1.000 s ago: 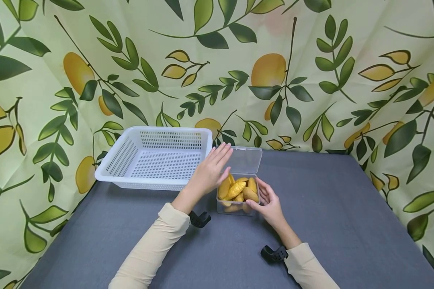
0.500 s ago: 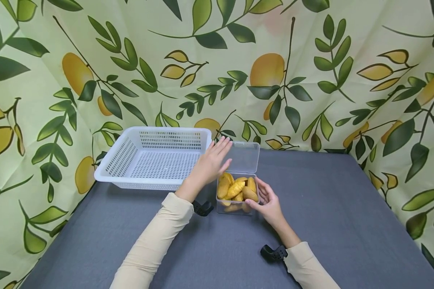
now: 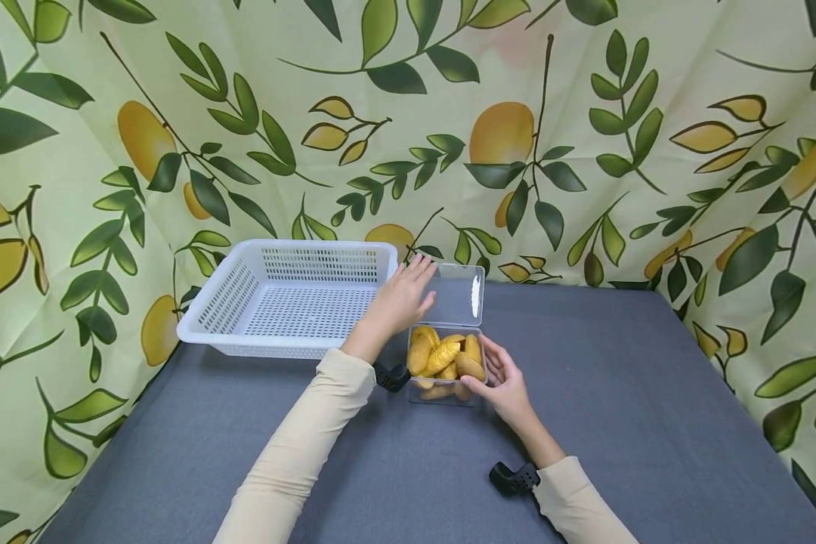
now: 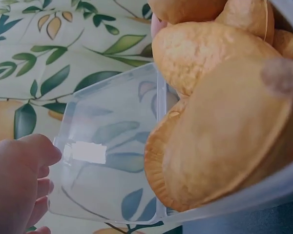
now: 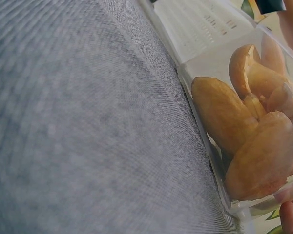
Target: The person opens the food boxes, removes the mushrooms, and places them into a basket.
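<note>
A clear plastic box (image 3: 442, 391) stands on the table, filled with yellow-brown rounded pieces (image 3: 443, 355), some with ridged edges. Its hinged clear lid (image 3: 452, 295) is swung back behind it, tilted up, with a white glint or patch near its right side. My left hand (image 3: 401, 298) reaches over the box's left side, fingers extended at the lid. In the left wrist view its thumb tip is right at the lid's outer edge. My right hand (image 3: 506, 381) holds the box at its right side, thumb at the front corner, fingers along the side wall.
A white perforated basket (image 3: 313, 351) stands at the back left, close to the left hand. Grey cloth (image 3: 619, 393) covers the table, and a leaf-and-fruit patterned curtain (image 3: 394, 60) hangs behind and at the sides.
The lid has risen a little, its far edge higher than before. My left hand and forearm have shifted up and slightly right along with it. The right hand and box keep still.
</note>
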### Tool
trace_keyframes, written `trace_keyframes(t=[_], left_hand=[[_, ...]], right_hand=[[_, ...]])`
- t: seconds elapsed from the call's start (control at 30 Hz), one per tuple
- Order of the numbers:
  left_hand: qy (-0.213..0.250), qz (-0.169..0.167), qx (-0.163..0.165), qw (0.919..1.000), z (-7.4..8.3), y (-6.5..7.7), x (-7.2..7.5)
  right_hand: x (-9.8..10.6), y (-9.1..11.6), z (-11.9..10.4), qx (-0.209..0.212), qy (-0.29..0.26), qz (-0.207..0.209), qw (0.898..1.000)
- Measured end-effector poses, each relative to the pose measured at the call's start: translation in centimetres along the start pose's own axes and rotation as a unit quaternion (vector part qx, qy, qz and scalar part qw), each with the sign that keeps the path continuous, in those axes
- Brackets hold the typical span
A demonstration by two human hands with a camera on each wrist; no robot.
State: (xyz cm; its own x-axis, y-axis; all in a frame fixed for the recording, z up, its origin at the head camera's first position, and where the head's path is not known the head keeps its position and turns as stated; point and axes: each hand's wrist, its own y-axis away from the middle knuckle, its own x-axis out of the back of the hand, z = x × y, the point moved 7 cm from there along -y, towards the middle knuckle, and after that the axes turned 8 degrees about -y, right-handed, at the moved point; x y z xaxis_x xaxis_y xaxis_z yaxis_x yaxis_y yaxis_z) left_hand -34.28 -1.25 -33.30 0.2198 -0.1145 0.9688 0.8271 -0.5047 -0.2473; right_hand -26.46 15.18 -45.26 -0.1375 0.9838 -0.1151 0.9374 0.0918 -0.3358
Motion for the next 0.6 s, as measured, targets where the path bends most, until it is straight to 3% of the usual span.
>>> trace_keyframes(t=[0.37, 0.6], left_hand=[[0.007, -0.019, 0.008, 0.9998, -0.69, -0.44, -0.85], [0.011, 0.008, -0.009, 0.9999, -0.61, 0.07, -0.34]], right_hand=[[-0.01, 0.05, 0.13, -0.01, 0.008, 0.0, 1.0], [0.0, 0.05, 0.1, -0.002, 0.0, 0.001, 1.0]])
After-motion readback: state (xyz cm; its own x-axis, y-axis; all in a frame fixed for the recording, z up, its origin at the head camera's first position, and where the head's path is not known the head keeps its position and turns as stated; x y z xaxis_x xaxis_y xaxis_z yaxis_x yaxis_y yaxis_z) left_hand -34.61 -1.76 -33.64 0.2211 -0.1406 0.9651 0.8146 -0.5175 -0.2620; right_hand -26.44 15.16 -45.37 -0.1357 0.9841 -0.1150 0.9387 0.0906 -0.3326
